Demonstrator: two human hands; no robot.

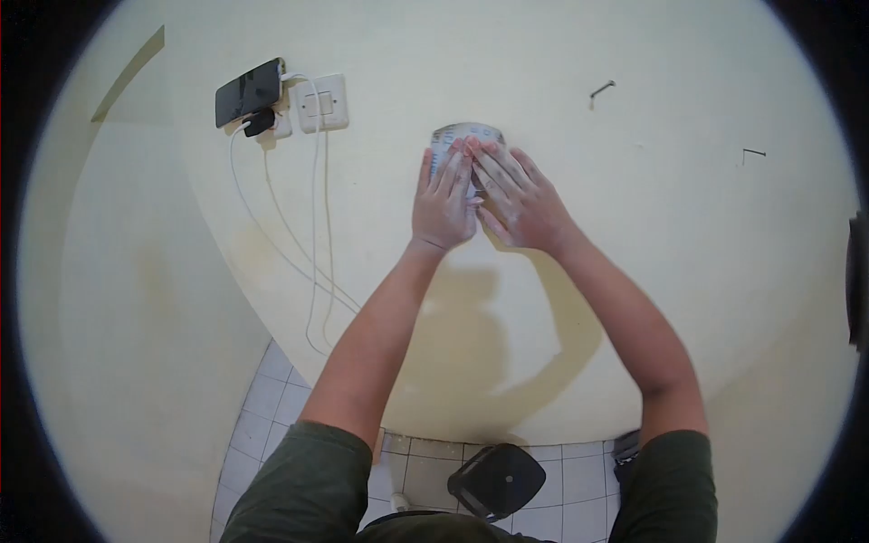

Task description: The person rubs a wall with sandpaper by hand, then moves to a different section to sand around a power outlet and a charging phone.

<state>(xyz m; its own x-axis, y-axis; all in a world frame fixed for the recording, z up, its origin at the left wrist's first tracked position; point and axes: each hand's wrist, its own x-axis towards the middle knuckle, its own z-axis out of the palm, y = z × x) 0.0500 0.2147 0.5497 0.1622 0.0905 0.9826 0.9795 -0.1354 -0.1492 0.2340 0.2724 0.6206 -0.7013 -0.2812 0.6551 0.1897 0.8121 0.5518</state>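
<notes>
A pale grey sheet with blue print, which looks like the back of sandpaper [466, 131], lies against the cream wall [543, 362]. My left hand [444, 204] rests flat on its left part with fingers stretched upward. From the right, my right hand [527, 204] presses over it too, its fingers slanting up to the left. The fingertips of both hands meet near the middle of the sheet. Whitish dust coats the fingers. Most of the sheet's lower part is hidden beneath my hands.
On the left, a phone [249, 93] sits above a black charger [260, 122] beside a wall switch [319, 104]; white cables [315, 226] hang down. Two nails [602, 89] [754, 153] stick out at right. A black object [498, 480] stands on the tiled floor [579, 484].
</notes>
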